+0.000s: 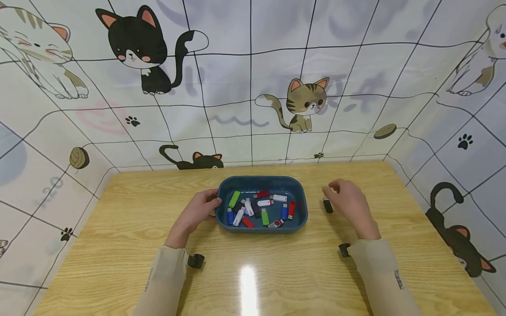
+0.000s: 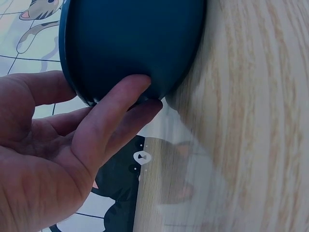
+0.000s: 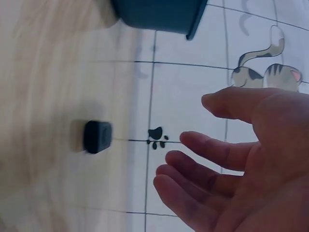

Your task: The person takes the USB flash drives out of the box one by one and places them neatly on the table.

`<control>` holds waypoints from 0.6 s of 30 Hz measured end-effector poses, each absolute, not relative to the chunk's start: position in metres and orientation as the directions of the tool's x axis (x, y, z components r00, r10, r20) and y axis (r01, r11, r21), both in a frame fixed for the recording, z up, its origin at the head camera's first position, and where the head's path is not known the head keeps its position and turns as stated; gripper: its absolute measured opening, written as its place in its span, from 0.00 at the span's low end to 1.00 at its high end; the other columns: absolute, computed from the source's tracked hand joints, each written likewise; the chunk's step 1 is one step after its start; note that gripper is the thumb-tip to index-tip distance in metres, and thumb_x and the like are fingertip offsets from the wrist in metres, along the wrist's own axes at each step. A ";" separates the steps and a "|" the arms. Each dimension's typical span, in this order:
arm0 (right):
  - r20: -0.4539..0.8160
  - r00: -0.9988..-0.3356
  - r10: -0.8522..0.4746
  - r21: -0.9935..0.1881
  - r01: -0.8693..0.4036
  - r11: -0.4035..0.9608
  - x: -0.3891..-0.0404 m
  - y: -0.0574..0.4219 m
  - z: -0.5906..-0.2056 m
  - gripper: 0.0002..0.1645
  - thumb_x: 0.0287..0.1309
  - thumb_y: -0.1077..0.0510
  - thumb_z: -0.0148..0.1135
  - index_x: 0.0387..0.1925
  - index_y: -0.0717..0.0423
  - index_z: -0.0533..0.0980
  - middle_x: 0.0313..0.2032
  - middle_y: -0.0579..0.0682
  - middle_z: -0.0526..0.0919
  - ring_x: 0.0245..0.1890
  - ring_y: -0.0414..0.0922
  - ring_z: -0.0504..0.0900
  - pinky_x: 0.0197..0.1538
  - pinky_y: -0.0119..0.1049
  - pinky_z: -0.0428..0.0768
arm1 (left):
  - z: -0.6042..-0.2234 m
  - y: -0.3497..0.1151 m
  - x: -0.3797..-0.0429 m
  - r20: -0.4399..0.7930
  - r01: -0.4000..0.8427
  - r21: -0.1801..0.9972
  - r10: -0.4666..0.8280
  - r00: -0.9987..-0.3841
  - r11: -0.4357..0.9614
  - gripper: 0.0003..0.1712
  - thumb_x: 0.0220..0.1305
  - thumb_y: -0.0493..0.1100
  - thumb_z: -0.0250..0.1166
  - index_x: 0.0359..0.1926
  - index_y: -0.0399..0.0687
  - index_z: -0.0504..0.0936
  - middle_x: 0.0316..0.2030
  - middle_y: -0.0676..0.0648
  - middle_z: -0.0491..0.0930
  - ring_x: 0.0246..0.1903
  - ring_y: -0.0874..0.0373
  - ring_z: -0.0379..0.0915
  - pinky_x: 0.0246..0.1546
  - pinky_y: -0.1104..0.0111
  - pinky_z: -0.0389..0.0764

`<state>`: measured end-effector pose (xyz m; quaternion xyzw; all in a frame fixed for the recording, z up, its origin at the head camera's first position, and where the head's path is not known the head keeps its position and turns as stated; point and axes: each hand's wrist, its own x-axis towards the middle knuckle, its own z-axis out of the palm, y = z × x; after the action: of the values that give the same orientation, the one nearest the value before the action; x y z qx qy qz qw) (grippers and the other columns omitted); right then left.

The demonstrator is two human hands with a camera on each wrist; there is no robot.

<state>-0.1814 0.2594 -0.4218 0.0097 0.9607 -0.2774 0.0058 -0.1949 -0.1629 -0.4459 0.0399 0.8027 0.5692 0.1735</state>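
A dark blue plastic bin (image 1: 262, 229) stands on the table with several USB flash drives inside, in green, red, white, blue and dark colours. My left hand (image 1: 199, 210) holds the bin's left end, thumb at the rim and fingers against the outer wall (image 2: 130, 43). Right of the bin, a black USB flash drive (image 1: 328, 206) lies on the wood, seen end-on as a small dark block (image 3: 98, 137) in the right wrist view. Above and beside it hovers my right hand (image 1: 349, 204), fingers loosely bent and apart from the drive, with nothing between them (image 3: 241, 159).
The wooden table (image 1: 130, 245) meets a cat-patterned sheet (image 1: 237, 87) along its back and sides. Each sleeve has a dark wrist device, one on the left (image 1: 196, 260) and one on the right (image 1: 345, 250). Light glares off the table's front middle.
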 end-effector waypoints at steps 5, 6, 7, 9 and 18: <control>0.075 -0.997 0.004 -0.562 -0.039 0.826 -0.176 0.252 -0.412 0.31 0.75 0.45 0.53 0.60 0.69 0.77 0.57 0.69 0.79 0.57 0.65 0.77 0.57 0.63 0.75 | -0.445 -0.164 -0.195 -0.236 -0.139 0.926 0.253 -0.938 0.350 0.29 0.79 0.39 0.53 0.75 0.31 0.63 0.65 0.30 0.73 0.58 0.38 0.78 0.45 0.53 0.88; 0.093 -0.996 -0.003 -0.566 -0.055 0.823 -0.175 0.250 -0.410 0.30 0.75 0.46 0.54 0.60 0.68 0.77 0.57 0.69 0.78 0.57 0.65 0.77 0.57 0.63 0.75 | -0.445 -0.164 -0.195 -0.237 -0.141 0.926 0.250 -0.939 0.350 0.29 0.79 0.39 0.53 0.75 0.31 0.64 0.65 0.30 0.73 0.58 0.39 0.78 0.45 0.53 0.88; 0.110 -0.994 -0.010 -0.573 -0.072 0.817 -0.174 0.247 -0.408 0.29 0.75 0.46 0.54 0.60 0.68 0.77 0.57 0.68 0.78 0.57 0.64 0.77 0.58 0.62 0.76 | -0.445 -0.164 -0.194 -0.235 -0.139 0.926 0.250 -0.939 0.351 0.29 0.79 0.39 0.53 0.75 0.31 0.64 0.65 0.30 0.73 0.58 0.39 0.78 0.45 0.53 0.88; 0.147 -0.988 -0.037 -0.579 -0.116 0.807 -0.171 0.239 -0.403 0.27 0.75 0.48 0.55 0.60 0.68 0.77 0.57 0.68 0.78 0.57 0.64 0.78 0.58 0.61 0.77 | -0.445 -0.165 -0.194 -0.233 -0.136 0.927 0.251 -0.940 0.351 0.29 0.79 0.39 0.53 0.75 0.31 0.64 0.66 0.30 0.73 0.58 0.39 0.78 0.45 0.53 0.88; 0.264 -0.946 -0.190 -0.504 -0.303 0.809 -0.162 0.198 -0.400 0.17 0.68 0.57 0.67 0.54 0.63 0.81 0.55 0.61 0.80 0.56 0.59 0.78 0.57 0.59 0.80 | -0.446 -0.164 -0.195 -0.231 -0.138 0.929 0.247 -0.941 0.343 0.29 0.79 0.39 0.54 0.74 0.32 0.65 0.65 0.30 0.74 0.57 0.39 0.78 0.44 0.52 0.88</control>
<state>-0.1621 0.1984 -0.4003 -0.1305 0.9456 -0.2804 -0.1008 -0.1953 -0.1644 -0.4462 0.0338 0.8021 0.5720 0.1684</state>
